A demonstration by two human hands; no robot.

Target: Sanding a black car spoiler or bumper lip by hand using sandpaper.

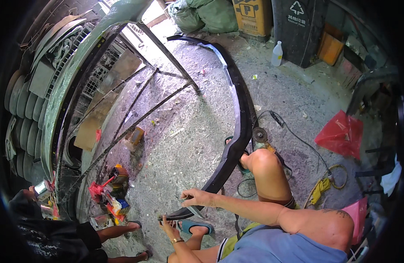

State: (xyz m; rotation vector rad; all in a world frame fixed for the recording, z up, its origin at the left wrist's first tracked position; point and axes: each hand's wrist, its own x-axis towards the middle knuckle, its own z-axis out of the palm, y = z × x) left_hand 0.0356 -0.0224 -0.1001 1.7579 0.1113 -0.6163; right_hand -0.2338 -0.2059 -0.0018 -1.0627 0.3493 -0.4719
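Note:
A long, curved black strip (241, 105), like a car bumper trim, lies in an arc across the floor, one side edged pale blue. Its near end reaches me. There my left hand (169, 227), a gold watch at the wrist, grips the tip between thumb and fingers. Just above the strip, my right hand (197, 198) is closed, fingers bent, with a flat silvery blade-like tool (195, 211) slanting down from under it to the strip. Its handle is hidden by the hand. My bent knee (265, 164) is beside the strip's right side.
An angle grinder (260, 135) with a cord lies right of the strip. At left, a large frame (171, 55) stands near a person in black (44, 234). Paint-like containers (118, 175) sit beside it. Farther back are a bottle (277, 54), black bin (298, 35) and red bag (341, 133).

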